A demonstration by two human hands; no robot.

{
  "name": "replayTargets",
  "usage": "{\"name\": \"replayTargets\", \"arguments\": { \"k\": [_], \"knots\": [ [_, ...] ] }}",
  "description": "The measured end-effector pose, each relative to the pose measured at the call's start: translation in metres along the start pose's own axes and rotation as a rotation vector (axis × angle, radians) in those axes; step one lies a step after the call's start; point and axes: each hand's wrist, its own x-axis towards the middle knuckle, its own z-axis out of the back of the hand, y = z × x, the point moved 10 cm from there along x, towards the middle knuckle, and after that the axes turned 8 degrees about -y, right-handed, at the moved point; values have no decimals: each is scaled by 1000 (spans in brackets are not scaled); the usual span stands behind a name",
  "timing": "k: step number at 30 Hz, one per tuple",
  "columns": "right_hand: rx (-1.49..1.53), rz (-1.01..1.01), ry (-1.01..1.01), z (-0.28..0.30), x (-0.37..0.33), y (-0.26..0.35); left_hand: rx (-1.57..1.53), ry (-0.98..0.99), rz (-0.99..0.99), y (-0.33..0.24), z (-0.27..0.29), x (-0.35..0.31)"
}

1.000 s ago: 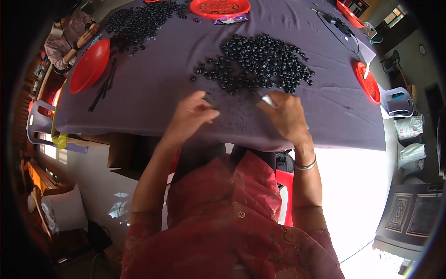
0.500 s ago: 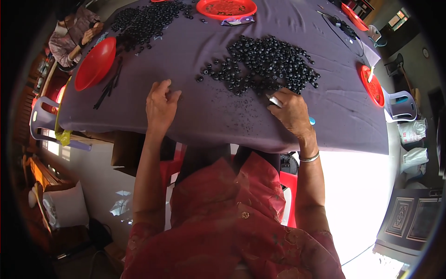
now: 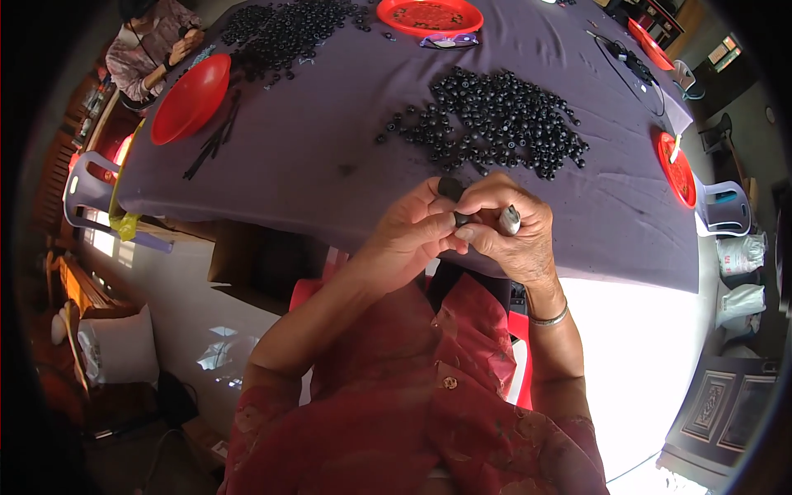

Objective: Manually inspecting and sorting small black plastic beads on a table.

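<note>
My left hand [image 3: 411, 235] and my right hand [image 3: 513, 227] meet in front of the table's near edge. Between the left thumb and fingers is a small black round piece [image 3: 462, 219], which the right fingertips touch too. Dark material also shows at the left index fingertip [image 3: 450, 189]; I cannot tell whether it is a cover or another piece. My right hand is closed round a slim tool with a whitish end [image 3: 510, 219], its other end hidden in the palm. Just beyond the hands lies a pile of small black round pieces [image 3: 503, 115], some with hollow undersides.
A purple cloth [image 3: 305, 148] covers the table. Another black pile [image 3: 289, 33] lies far left, by a red bowl [image 3: 191, 99] and dark strips [image 3: 213, 148]. Red trays stand at the back [image 3: 429, 16] and right [image 3: 676, 169]. A person [image 3: 153, 49] sits far left.
My left hand has come right from the bare cloth to meet the right. My right hand has drawn back from the pile's near edge, keeping the tool. A black piece now shows between them.
</note>
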Motion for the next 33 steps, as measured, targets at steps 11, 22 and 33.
{"name": "replayTargets", "arguments": {
  "k": [11, 22, 33],
  "knots": [
    [-358, 247, 52, -11, -1, 23, 23, -10, -9, -9, 8, 1],
    [-171, 92, 31, -11, -3, 8, -67, -13, 69, -2, 9, 2],
    [-429, 161, -26, 9, 3, 19, -125, 0, 37, -10, 8, 2]
  ]
}}
